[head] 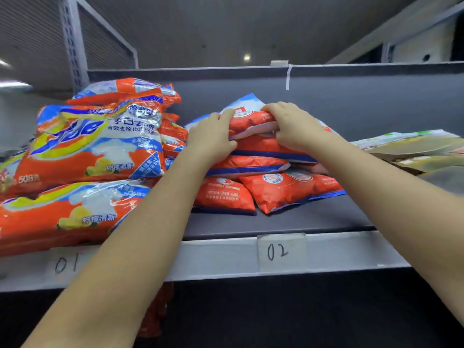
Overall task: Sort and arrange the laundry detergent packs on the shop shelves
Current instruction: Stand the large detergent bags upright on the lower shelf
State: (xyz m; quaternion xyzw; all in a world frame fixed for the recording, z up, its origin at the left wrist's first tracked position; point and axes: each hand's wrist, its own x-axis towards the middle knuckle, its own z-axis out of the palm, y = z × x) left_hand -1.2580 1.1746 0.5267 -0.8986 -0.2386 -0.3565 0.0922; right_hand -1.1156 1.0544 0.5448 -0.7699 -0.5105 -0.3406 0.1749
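Sorting partway: left hand (pixel 211 136) and right hand (pixel 292 126) grip top pack (pixel 251 121) of untidy stack; green packs (pixel 411 149) unsorted.

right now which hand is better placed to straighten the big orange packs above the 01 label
Left. The left hand grips the small-pack stack's left edge, right beside the big orange packs. The right hand would need to cross over.

"01" tag (pixel 66 264) and "02" tag (pixel 277 251) on shelf edge (pixel 213 257)
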